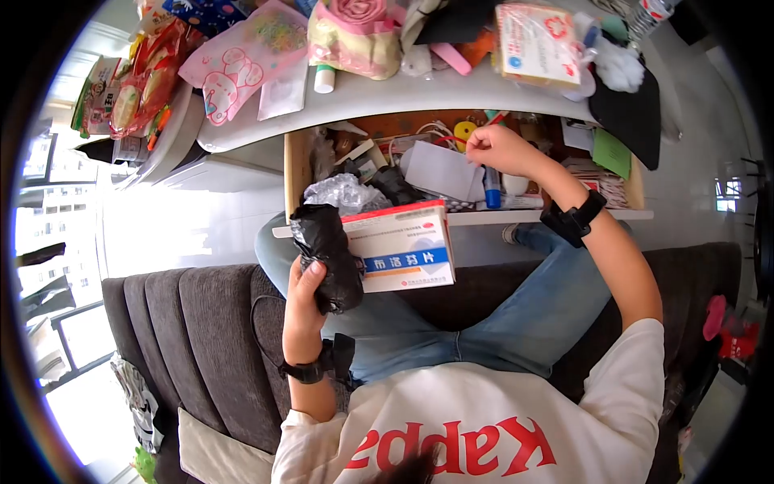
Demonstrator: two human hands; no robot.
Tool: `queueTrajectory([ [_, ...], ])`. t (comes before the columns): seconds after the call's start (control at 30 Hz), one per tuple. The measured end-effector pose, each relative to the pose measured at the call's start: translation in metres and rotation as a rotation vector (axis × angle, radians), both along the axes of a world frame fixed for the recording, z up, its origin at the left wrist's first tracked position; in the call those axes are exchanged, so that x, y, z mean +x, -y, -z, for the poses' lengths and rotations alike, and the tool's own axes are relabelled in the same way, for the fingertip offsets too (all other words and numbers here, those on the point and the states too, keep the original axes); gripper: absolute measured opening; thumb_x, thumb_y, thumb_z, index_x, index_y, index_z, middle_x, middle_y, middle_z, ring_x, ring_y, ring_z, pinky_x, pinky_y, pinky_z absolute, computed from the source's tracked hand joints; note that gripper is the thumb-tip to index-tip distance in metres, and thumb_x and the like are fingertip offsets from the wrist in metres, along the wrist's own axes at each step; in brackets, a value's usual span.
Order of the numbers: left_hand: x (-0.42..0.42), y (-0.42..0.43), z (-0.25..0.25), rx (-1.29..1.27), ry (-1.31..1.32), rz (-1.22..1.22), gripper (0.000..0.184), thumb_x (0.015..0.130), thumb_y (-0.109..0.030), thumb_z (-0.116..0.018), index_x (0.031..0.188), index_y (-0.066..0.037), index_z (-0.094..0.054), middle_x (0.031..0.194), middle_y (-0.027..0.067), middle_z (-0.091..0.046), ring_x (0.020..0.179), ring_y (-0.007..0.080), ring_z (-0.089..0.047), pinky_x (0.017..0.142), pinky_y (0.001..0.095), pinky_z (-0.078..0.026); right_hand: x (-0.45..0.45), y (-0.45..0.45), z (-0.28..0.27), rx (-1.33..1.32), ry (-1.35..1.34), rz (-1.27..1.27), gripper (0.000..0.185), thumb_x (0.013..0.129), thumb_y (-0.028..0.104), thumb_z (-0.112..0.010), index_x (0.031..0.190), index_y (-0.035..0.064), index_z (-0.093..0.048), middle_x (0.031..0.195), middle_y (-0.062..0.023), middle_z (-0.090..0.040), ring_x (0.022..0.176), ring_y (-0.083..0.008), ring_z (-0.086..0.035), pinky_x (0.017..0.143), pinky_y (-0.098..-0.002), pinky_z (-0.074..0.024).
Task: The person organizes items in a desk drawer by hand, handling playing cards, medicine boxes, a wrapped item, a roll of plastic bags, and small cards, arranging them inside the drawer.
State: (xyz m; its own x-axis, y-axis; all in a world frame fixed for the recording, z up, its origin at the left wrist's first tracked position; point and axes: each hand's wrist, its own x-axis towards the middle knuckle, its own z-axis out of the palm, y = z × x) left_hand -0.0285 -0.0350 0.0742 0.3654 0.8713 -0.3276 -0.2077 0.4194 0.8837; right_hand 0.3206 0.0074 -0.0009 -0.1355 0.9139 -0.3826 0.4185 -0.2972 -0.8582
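Observation:
My left hand (pixel 306 292) is closed around a bundle wrapped in black plastic (pixel 329 258). Against that bundle, also held up by the left side, is a white medicine box (pixel 407 270) with a blue band and a red edge. My right hand (pixel 501 152) hovers over the open drawer (pixel 297 165), its fingers pinched together at a thin red strip (pixel 450 139). Beneath it lie a white paper packet (pixel 442 169) and a blue tube (pixel 493 187). A yellow round item (pixel 464 131) sits just behind the fingers. The fingertips are partly hidden.
Crumpled clear plastic (pixel 343 192) fills the drawer's left side; stacked packets (pixel 601 181) and a green card (pixel 611 153) are at its right. The desktop (pixel 242 133) above carries a pink pouch (pixel 242 60), a wrapped towel roll (pixel 355 36) and a white box (pixel 538 44).

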Motion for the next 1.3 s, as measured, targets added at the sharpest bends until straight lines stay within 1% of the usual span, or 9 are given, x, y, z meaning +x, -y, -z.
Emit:
queueTrajectory([
  [0.27, 0.018, -0.003, -0.014, -0.05, -0.099, 0.018, 0.041, 0.085, -0.024, -0.058, 0.113, 0.005, -0.051, 0.096, 0.0125, -0.061, 0.085, 0.0179, -0.06, 0.074, 0.0293, -0.049, -0.008, 0.051, -0.046, 0.045, -0.443, 0.127, 0.01, 0.084, 0.011, -0.06, 0.084, 0.001, -0.059, 0.089, -0.0071, -0.065, 0.081, -0.0099, -0.059, 0.075, -0.0226, -0.0474],
  [0.47, 0.076, -0.071, -0.016, 0.058, -0.292, 0.319, 0.04, 0.082, -0.029, -0.064, 0.105, 0.003, -0.056, 0.087, 0.0053, -0.06, 0.074, 0.0098, -0.057, 0.065, 0.0242, -0.047, -0.002, 0.082, -0.047, 0.058, -0.466, 0.297, 0.013, 0.084, 0.012, -0.061, 0.089, 0.0003, -0.06, 0.089, -0.0058, -0.064, 0.081, -0.0087, -0.059, 0.076, -0.022, -0.0467],
  [0.6, 0.142, -0.09, 0.013, -0.082, -0.165, 0.414, 0.043, 0.082, -0.036, -0.063, 0.1, 0.003, -0.057, 0.081, 0.0049, -0.061, 0.068, 0.0105, -0.058, 0.062, 0.0234, -0.048, 0.004, 0.09, -0.032, 0.133, -0.372, 0.378, 0.014, 0.084, 0.013, -0.061, 0.089, 0.0001, -0.061, 0.088, -0.0034, -0.063, 0.081, -0.0071, -0.057, 0.075, -0.0202, -0.0448],
  [0.73, 0.17, -0.092, 0.048, 0.149, -0.498, 0.515, 0.043, 0.08, -0.032, -0.065, 0.1, 0.005, -0.057, 0.08, 0.0052, -0.06, 0.064, 0.0107, -0.056, 0.058, 0.0224, -0.045, 0.007, 0.089, -0.019, 0.164, -0.299, 0.436, 0.011, 0.084, 0.012, -0.061, 0.087, 0.0011, -0.06, 0.085, -0.0001, -0.061, 0.079, -0.005, -0.053, 0.072, -0.019, -0.0418],
  [0.87, 0.108, -0.073, 0.026, 0.599, -0.521, 0.309, 0.049, 0.078, -0.032, -0.068, 0.102, 0.008, -0.055, 0.08, 0.0074, -0.062, 0.068, 0.0115, -0.057, 0.061, 0.0254, -0.046, -0.004, 0.089, -0.024, 0.379, -0.109, 0.383, 0.01, 0.079, 0.008, -0.063, 0.081, -0.0014, -0.059, 0.084, -0.0029, -0.058, 0.074, -0.0078, -0.052, 0.067, -0.0218, -0.043],
  [0.93, 0.061, -0.071, -0.01, 0.251, -0.52, 0.352, 0.041, 0.081, -0.025, -0.065, 0.102, 0.007, -0.054, 0.08, 0.0059, -0.061, 0.068, 0.0104, -0.056, 0.062, 0.0247, -0.046, -0.014, 0.085, -0.026, 0.423, -0.067, 0.339, 0.009, 0.078, 0.007, -0.063, 0.081, -0.0012, -0.059, 0.083, -0.0034, -0.055, 0.07, -0.01, -0.05, 0.065, -0.0227, -0.042],
  [1.03, 0.005, -0.084, -0.018, 0.278, -0.559, 0.153, 0.032, 0.087, -0.018, -0.057, 0.108, 0.006, -0.055, 0.093, 0.0084, -0.063, 0.079, 0.0116, -0.059, 0.07, 0.0245, -0.048, -0.036, 0.076, -0.034, 0.446, 0.015, 0.273, 0.009, 0.077, 0.006, -0.063, 0.08, -0.0004, -0.059, 0.08, -0.0036, -0.051, 0.065, -0.0122, -0.045, 0.061, -0.024, -0.0399],
  [1.13, -0.013, -0.105, -0.029, 0.361, -0.567, 0.03, 0.027, 0.084, -0.017, -0.062, 0.098, 0.004, -0.055, 0.08, 0.0035, -0.06, 0.069, 0.0079, -0.056, 0.062, 0.0218, -0.046, -0.059, 0.066, -0.037, 0.457, -0.015, 0.2, 0.009, 0.076, 0.005, -0.065, 0.077, -0.0002, -0.058, 0.074, -0.0042, -0.049, 0.062, -0.0127, -0.044, 0.058, -0.0245, -0.0379],
  [1.3, 0.018, -0.151, -0.027, 0.779, -0.867, 0.199, 0.046, 0.077, -0.018, -0.068, 0.114, 0.003, -0.051, 0.089, 0.0117, -0.061, 0.08, 0.0183, -0.058, 0.073, 0.0303, -0.046, -0.082, 0.054, -0.039, 0.379, -0.133, 0.156, 0.01, 0.075, 0.004, -0.066, 0.078, -0.0003, -0.058, 0.071, -0.0036, -0.051, 0.061, -0.0108, -0.046, 0.056, -0.0237, -0.0393],
])
